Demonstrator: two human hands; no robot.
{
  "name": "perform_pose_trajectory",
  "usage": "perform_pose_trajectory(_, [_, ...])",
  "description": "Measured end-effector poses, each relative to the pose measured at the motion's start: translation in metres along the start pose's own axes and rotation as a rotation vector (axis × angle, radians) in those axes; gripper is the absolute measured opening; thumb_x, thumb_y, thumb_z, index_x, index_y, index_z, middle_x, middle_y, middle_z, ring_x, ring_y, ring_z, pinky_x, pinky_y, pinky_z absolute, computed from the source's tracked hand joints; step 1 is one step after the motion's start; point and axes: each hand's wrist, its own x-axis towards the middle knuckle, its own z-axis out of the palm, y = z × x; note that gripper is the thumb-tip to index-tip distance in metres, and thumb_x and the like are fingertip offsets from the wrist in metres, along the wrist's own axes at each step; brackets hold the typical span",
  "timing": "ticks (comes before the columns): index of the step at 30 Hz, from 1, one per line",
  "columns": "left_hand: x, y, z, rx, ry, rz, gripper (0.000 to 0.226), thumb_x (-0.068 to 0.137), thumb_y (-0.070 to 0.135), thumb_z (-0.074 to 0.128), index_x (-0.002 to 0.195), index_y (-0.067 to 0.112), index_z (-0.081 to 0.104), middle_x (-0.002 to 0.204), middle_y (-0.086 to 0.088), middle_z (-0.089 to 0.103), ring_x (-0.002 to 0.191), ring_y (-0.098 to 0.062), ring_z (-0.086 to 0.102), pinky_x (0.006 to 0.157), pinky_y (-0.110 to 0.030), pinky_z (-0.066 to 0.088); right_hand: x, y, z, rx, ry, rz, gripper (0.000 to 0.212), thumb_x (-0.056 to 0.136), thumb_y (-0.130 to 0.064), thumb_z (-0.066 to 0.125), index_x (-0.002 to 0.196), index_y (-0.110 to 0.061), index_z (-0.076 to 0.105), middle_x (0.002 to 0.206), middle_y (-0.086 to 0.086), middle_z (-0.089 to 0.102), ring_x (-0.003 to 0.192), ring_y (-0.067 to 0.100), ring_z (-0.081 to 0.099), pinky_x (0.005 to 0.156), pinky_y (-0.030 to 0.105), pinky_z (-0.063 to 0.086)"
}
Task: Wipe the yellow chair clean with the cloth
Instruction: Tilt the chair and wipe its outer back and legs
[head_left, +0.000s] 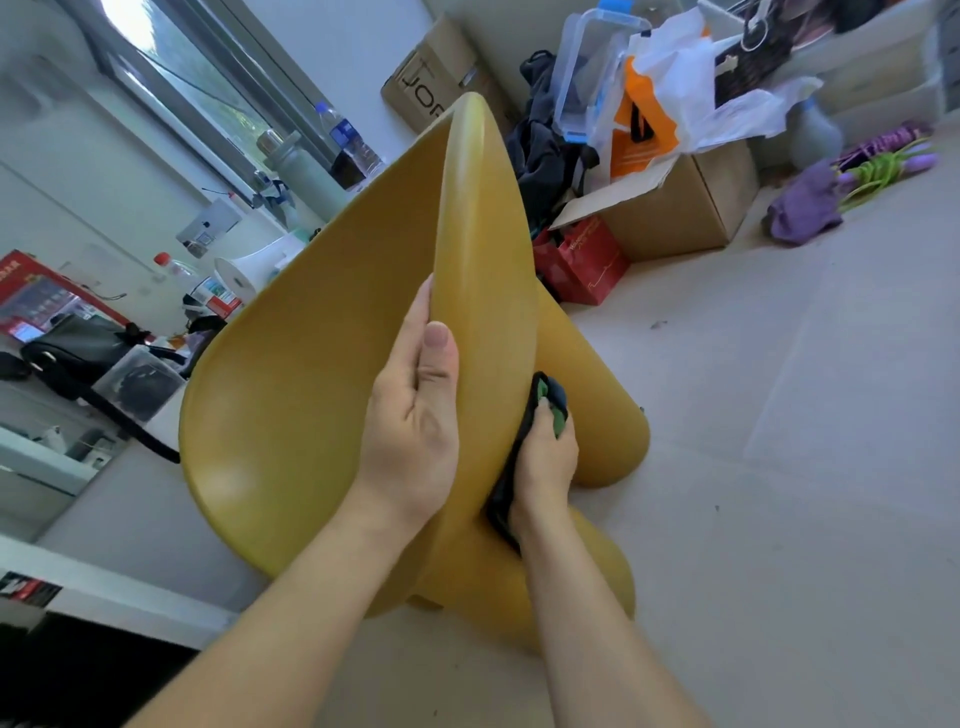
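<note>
Head cam looking down: the chair is tipped up on the floor, its thin rim pointing up and away from the person. The left hand grips that rim, thumb flat on the near face and fingers wrapped over the edge to the far side. Just right of it and a bit lower, the right hand is curled round a dark cloth with a green patch. It's holding the cloth bunched up against the chair's yellow surface, in the gap between the rim and the rounded legs. The hands are close together, with only the rim between them. Past the right hand, further out on the floor, there's a red bag touching an open cardboard box stuffed with plastic bags. A purple rag lies off to the right of that. Left of the left hand, beyond the seat, there's a cluttered shelf with bottles.
</note>
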Motion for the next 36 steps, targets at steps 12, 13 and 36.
perform_pose_trajectory(12, [0.071, -0.002, 0.034, -0.231, -0.063, -0.087, 0.066, 0.089, 0.05, 0.042, 0.148, 0.022, 0.032, 0.147, -0.003, 0.045, 0.134, -0.02, 0.044, 0.112, -0.044, 0.035, -0.031, -0.046, 0.02, 0.123, 0.102, -0.753, 0.044, 0.09, -0.038, 0.051, 0.129, -0.017, 0.058, 0.128, 0.0, 0.062, 0.122, 0.012, 0.055, 0.105, 0.036, 0.044])
perform_pose_trajectory(13, [0.073, 0.0, 0.035, -0.231, -0.065, -0.097, 0.066, 0.089, 0.05, 0.042, 0.148, 0.024, 0.031, 0.147, -0.002, 0.045, 0.134, -0.02, 0.044, 0.112, -0.044, 0.035, -0.041, -0.02, 0.019, 0.12, 0.187, -0.718, 0.042, 0.091, -0.044, 0.049, 0.128, -0.025, 0.057, 0.128, -0.002, 0.061, 0.123, 0.012, 0.054, 0.105, 0.034, 0.043])
perform_pose_trajectory(36, [-0.022, -0.081, 0.007, 0.105, -0.31, -0.241, 0.044, 0.077, 0.078, 0.041, 0.12, 0.075, 0.034, 0.124, 0.048, 0.046, 0.128, 0.013, 0.04, 0.106, -0.018, 0.034, -0.034, -0.035, 0.0, 0.013, 0.029, -0.44, 0.043, 0.086, -0.039, 0.046, 0.125, -0.028, 0.061, 0.121, -0.01, 0.064, 0.115, 0.009, 0.057, 0.1, 0.033, 0.046])
